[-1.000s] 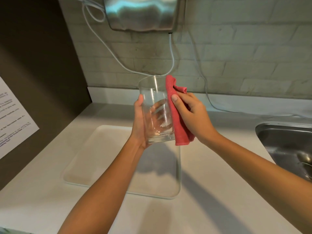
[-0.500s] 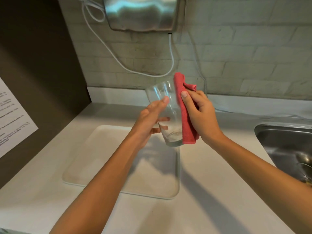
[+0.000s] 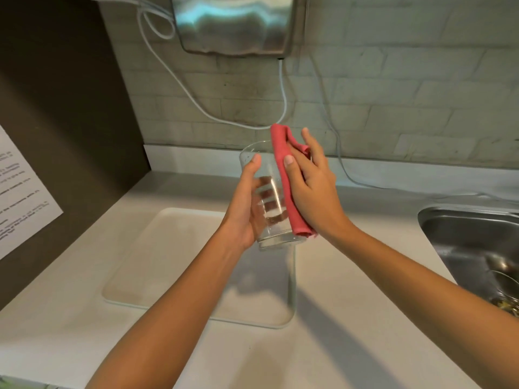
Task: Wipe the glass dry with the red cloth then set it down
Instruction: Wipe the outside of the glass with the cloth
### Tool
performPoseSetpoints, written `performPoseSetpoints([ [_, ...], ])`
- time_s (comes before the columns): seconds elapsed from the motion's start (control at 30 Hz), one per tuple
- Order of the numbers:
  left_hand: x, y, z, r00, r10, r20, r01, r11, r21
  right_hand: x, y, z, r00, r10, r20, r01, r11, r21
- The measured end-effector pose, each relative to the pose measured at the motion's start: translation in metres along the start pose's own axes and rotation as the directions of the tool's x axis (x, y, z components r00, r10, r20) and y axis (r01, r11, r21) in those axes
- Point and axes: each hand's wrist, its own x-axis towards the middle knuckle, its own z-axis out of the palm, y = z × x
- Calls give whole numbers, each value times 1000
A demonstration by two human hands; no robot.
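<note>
A clear drinking glass (image 3: 266, 169) is held upright in the air above the counter. My left hand (image 3: 244, 209) wraps its left side, thumb up near the rim, fingers showing through the glass. The red cloth (image 3: 289, 192) lies folded flat against the glass's right wall, from above the rim down to the base. My right hand (image 3: 311, 192) presses the cloth on the glass with thumb and palm, its fingers stretched up behind.
A white tray (image 3: 168, 265) lies on the pale counter (image 3: 337, 346) under my hands. A steel sink (image 3: 471, 242) is at the right edge. A metal wall unit (image 3: 238, 23) with white cables hangs above. A printed sheet (image 3: 19, 192) is on the dark left wall.
The glass, tilted half a second ago, now stands upright again. My left hand has re-gripped its side. The right hand and cloth slid along the glass wall, fingers now stretched out.
</note>
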Motion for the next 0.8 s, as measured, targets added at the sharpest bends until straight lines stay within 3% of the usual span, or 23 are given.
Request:
performPoseSetpoints([
  [0.07, 0, 3, -1, 1000, 15, -23, -16, 999, -33, -4, -5, 1, 997, -54, 51, 51, 997, 62],
  [0.2, 3, 11, -6, 997, 46, 68, -33, 982, -184, -29, -2, 7, 922, -347, 170, 355, 935, -19],
  [0.23, 3, 9, -7, 997, 43, 58, -33, 987, -160, -25, -1, 4, 929, -333, 159, 337, 941, 4],
  [0.37, 0, 3, -7, 998, 4, 55, -2, 999, -43, -11, -4, -4, 998, -54, 34, 48, 987, 152],
  [0.5, 1, 7, -12, 996, 62, 66, -58, 997, -55, -34, 1, -5, 947, -299, 117, 287, 952, 109],
  [0.53, 1, 7, -12, 995, 62, 82, -57, 997, -57, -31, 2, -6, 947, -298, 118, 285, 951, 120],
  [0.67, 0, 7, -8, 989, 31, 144, -22, 998, -60, -14, -6, -5, 1000, -28, 3, 27, 970, 243],
  [0.8, 3, 13, -11, 992, 54, 113, -43, 994, -98, -27, -5, -6, 947, -312, 79, 298, 943, 146],
])
